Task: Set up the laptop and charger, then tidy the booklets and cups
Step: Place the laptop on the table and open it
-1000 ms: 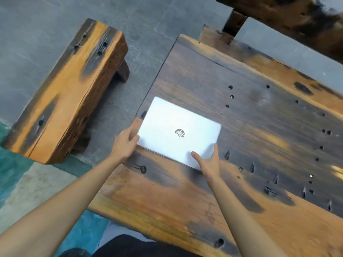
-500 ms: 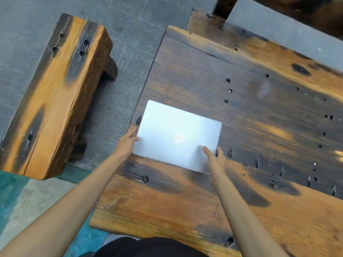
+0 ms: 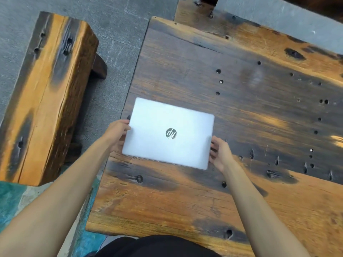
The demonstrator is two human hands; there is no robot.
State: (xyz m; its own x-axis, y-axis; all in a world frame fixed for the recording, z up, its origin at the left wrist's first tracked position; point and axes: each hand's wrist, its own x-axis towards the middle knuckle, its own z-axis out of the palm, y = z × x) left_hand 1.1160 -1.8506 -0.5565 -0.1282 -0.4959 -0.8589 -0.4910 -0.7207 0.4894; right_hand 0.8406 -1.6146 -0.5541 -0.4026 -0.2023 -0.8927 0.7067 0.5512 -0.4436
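Observation:
A closed silver laptop [image 3: 168,132] with a round logo on its lid lies near the left edge of the dark wooden table [image 3: 241,86]. My left hand [image 3: 117,131] grips its left side, fingers curled around the edge. On the opposite side my right hand [image 3: 220,153] holds the near right corner. No charger, booklets or cups are in view.
A heavy wooden bench [image 3: 46,93] stands on the grey stone floor to the left of the table. Another wooden piece [image 3: 200,8] sits beyond the table's far edge. Teal flooring [image 3: 9,201] shows at the lower left. The tabletop has several holes and notches.
My right hand has slid from the laptop's near edge to its right corner, and my left hand has closed on the left side. The laptop has turned slightly.

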